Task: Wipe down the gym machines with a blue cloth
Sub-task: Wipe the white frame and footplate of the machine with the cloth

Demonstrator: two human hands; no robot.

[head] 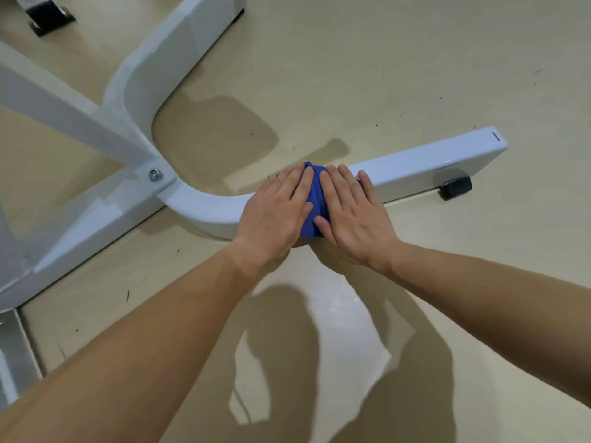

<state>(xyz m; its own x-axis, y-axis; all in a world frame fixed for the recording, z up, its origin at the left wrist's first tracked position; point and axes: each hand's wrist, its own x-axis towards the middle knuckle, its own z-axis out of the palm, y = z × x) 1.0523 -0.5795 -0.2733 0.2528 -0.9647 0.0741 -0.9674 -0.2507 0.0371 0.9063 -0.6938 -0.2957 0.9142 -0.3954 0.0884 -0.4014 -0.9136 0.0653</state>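
Nearest you, your left hand (275, 215) and your right hand (355, 219) lie side by side, palms down, on one bunched blue cloth (315, 199). The fingers (300, 183) are straight and close together, flattened over the cloth rather than curled round it. That probably lets you lean your weight into it and slide it along.

The cloth sits on top of the white painted metal base tube (431, 161) of the gym machine, just where its curve runs out into the straight leg, and only a strip of blue shows between your hands. Two hands on one small wad likely hold it from slipping off the rounded top.

To your right, one black rubber foot (455, 188) props the tube's end off the glossy beige floor (415, 75). To your left, one silver bolt (155, 174) pins a plate where the frame members meet.

Farthest off, at the top left, you can see a second black foot (48, 17) under another leg. Count: two hands, one cloth, one bolt, two feet.
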